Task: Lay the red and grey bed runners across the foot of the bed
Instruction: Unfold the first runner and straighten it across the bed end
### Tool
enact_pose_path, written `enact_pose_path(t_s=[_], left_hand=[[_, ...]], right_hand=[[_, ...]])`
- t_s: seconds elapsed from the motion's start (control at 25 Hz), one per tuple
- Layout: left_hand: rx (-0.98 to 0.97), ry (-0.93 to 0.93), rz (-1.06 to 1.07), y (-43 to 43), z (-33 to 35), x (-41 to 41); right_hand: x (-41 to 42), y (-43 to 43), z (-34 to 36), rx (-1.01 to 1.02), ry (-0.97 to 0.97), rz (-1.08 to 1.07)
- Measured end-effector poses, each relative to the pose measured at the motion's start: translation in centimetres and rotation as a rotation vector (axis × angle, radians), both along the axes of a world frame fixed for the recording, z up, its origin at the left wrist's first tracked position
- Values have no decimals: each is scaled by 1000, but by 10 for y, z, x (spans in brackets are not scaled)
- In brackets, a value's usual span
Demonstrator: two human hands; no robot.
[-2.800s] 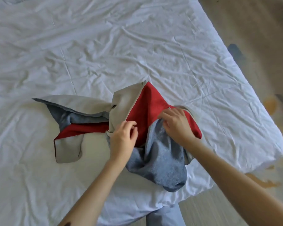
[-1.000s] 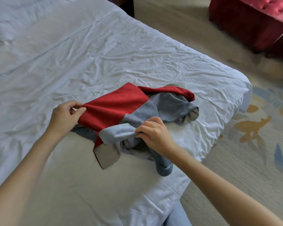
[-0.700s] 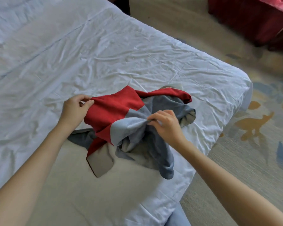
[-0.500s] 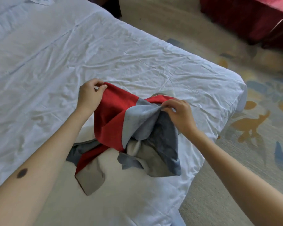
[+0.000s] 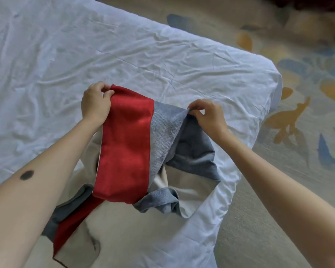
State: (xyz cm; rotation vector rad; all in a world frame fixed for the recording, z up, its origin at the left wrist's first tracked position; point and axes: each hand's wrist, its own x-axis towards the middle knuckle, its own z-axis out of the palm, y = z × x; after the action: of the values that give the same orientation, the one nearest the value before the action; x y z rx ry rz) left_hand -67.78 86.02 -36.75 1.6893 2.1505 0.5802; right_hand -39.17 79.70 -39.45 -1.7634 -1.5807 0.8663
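Observation:
A red and grey bed runner (image 5: 128,149) with a beige underside hangs lifted above the white bed sheet (image 5: 124,53) near the bed's corner. My left hand (image 5: 96,102) pinches the top corner of the red panel. My right hand (image 5: 208,117) pinches the top edge of the blue-grey panel. The cloth is stretched between both hands, and its lower end trails crumpled on the sheet toward the bottom left.
The bed's rounded corner (image 5: 273,84) is at the right, with the mattress edge running down toward the bottom centre. Beyond it lies a beige patterned carpet (image 5: 302,117) with orange and blue shapes.
Both hands have raised the runner off the bed and drawn apart, spreading the red and grey panels flat between them. The view has tilted downward.

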Motion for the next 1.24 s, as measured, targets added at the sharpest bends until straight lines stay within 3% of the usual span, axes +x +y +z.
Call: enact_pose_path(t_s=[0.28, 0.36, 0.52, 0.68, 0.92, 1.24], left_hand=[[-24, -52, 11, -27, -11, -8], [26, -81, 32, -60, -4, -17], [38, -153, 128, -153, 1, -28], [-3, -154, 148, -228, -8, -26], [-281, -429, 286, -261, -29, -28], [-160, -455, 242, -285, -12, -60]], right_hand=[[-10, -3, -16, -20, -145, 62], [-19, -20, -12, 24, -208, 13], [-53, -81, -3, 123, -159, -127], [-90, -152, -6, 119, -129, 23], [-119, -220, -11, 82, -280, 204], [-108, -250, -17, 80, -459, 185]])
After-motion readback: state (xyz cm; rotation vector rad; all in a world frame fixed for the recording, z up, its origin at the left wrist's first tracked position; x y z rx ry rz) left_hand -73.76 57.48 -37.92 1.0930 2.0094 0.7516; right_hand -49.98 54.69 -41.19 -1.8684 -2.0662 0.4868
